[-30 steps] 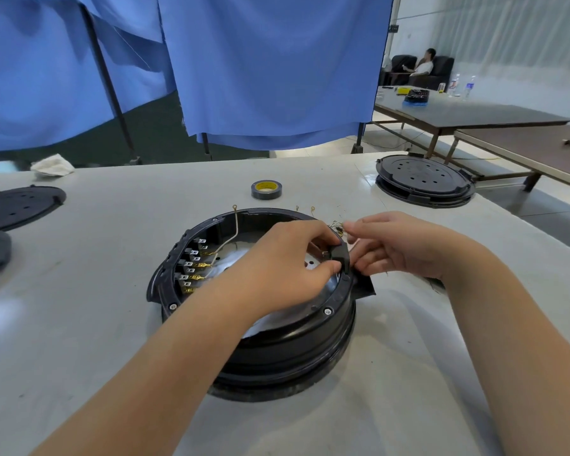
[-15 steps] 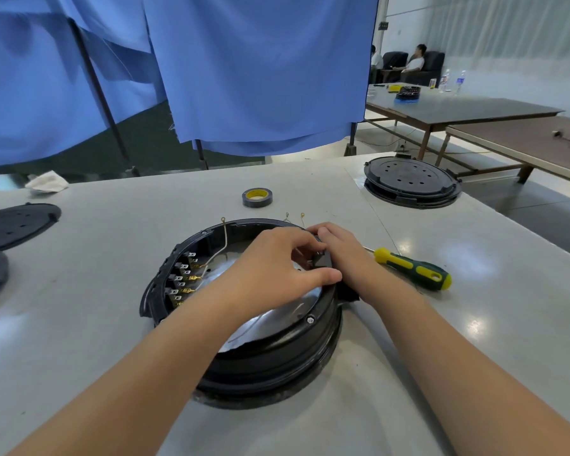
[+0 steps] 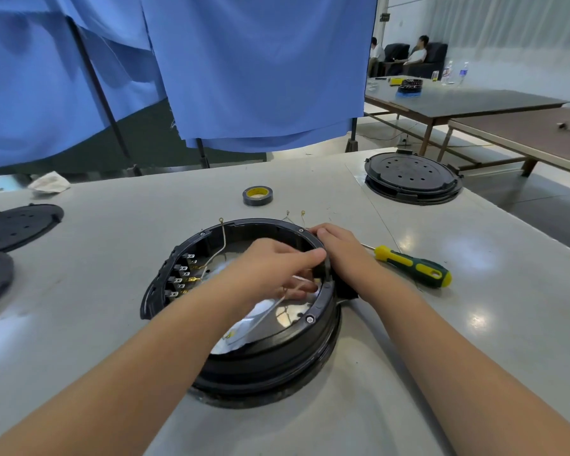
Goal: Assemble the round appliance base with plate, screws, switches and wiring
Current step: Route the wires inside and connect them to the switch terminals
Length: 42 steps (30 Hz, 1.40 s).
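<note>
Two hands at the base's right rim.
Left hand fingers curl inside base; right hand pinches the rim outside. Stiff shell; thin wires likely bend easily.

Screwdriver blocks the right; tape roll apparently clear beyond.

Left hand is down inside the round base, and its fingertips blur over the shiny plate, so what they pinch is unclear. Right hand covers the rim's far-right side; what sits under its fingers is hidden. The black discs on the bench are cut by the left edge. The switches are too small to read.
</note>
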Tool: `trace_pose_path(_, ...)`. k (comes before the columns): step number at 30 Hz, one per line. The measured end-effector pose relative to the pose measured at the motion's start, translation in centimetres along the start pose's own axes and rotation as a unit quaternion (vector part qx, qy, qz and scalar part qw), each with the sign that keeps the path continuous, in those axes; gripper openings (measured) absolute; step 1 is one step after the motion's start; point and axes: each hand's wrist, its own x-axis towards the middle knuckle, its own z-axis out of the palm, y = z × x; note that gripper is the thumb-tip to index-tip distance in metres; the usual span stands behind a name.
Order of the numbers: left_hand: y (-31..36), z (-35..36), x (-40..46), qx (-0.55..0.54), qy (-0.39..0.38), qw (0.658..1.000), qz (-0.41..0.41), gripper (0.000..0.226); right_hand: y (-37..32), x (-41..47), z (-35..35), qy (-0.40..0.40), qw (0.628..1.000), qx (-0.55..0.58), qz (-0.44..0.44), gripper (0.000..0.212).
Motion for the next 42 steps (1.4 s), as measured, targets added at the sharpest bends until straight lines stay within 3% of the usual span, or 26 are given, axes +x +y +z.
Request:
trace_pose_path(3, 0.6, -0.3, 0.2, 0.001, -0.063, 0.995, -0.083, 0.029, 0.0, 0.0, 0.0, -0.002, 1.0, 0.004, 0.009, 0.031)
trace_pose_path(8, 0.5, 0.7, 1.0, 0.067, -0.072, 0.994, -0.048, 0.033, 0.3, 0.1, 0.1, -0.001, 1.0, 0.005, 0.013, 0.031)
trace_pose_path(19, -0.3, 0.3, 1.1, 0.067, -0.071, 0.995, 0.012, 0.034, 0.4, 0.2, 0.2, 0.007, 1.0, 0.008, 0.002, 0.03)
trace_pose_path(35, 1.1, 0.5, 1.1, 0.067, -0.122, 0.987, -0.083, 0.031, 0.5, 0.3, 0.2, 0.012, 1.0, -0.019, -0.001, 0.03)
trace_pose_path(42, 0.5, 0.3, 1.5, 0.071, -0.126, 0.986, -0.085, 0.033, 0.7, 0.4, 0.3, 0.021, 1.0, -0.008, -0.001, 0.029)
